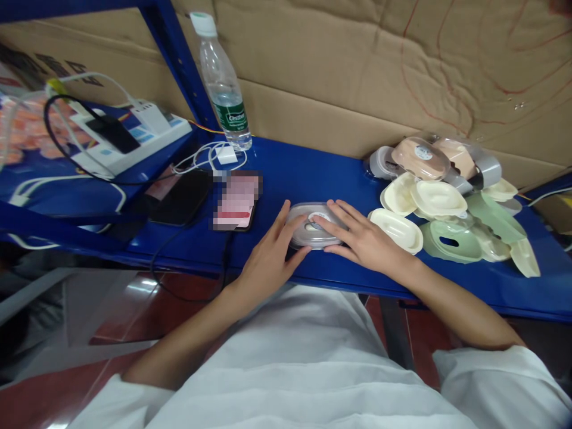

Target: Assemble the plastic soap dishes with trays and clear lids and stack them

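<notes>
A small oval plastic case (315, 241) with a clear lid and a round white label lies on the blue table, near its front edge. My left hand (271, 253) grips its left end, thumb at the near edge and fingers over the top. From the right, my right hand (364, 238) holds the other end, its fingers across the lid and its thumb along the near side. Fingertips of both hands meet around the label and hide part of the case. Right of my right hand sits a cream oval dish (397, 231).
Several cream dishes, green parts (452, 241) and peach cases with clear lids (420, 158) are heaped at the right. Leftward are a lit phone (236, 201), a dark phone (181, 198), a charger (226, 155), a water bottle (227, 89) and a power strip (134, 146) with cables.
</notes>
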A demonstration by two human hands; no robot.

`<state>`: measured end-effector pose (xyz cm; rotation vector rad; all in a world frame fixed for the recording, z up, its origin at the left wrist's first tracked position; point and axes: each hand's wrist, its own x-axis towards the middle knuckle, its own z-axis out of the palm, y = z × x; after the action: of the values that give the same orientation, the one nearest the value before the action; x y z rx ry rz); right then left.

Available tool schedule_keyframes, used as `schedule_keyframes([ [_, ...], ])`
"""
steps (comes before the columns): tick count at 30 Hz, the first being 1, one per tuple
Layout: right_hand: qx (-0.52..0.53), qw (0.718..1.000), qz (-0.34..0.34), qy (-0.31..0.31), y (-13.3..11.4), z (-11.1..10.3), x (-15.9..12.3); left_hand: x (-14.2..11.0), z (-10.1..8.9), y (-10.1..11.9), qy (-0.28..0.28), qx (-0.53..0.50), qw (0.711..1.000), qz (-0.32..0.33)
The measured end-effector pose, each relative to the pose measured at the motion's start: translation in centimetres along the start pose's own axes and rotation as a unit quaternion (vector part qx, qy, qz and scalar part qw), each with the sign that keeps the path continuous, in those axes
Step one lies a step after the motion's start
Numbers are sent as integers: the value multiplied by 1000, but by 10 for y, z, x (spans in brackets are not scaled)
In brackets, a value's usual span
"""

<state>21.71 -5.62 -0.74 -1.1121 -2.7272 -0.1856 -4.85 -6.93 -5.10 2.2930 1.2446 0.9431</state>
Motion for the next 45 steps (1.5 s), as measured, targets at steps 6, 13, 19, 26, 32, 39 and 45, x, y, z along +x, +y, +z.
schedule_keyframes([
  [6,-30,999,37,-16,7,-5,27,-1,0,4,81,-1,996,42],
  [13,-7,993,113,-13,73,19,131,-1,-3,5,13,29,998,58],
  [19,-41,992,112,25,72,-10,99,-1,-2,5,1,62,994,87],
  [26,-106,944,308,-55,61,-59,-2,-1,-1,4,-8,75,992,100],
  [32,104,982,145,-62,41,-37,-11,-1,-2,2,-17,82,991,108],
  [39,65,986,129,87,51,-30,-7,0,-3,2,-45,82,984,152],
  [45,-84,941,276,176,83,-37,-18,1,-2,0,-33,66,984,159],
])
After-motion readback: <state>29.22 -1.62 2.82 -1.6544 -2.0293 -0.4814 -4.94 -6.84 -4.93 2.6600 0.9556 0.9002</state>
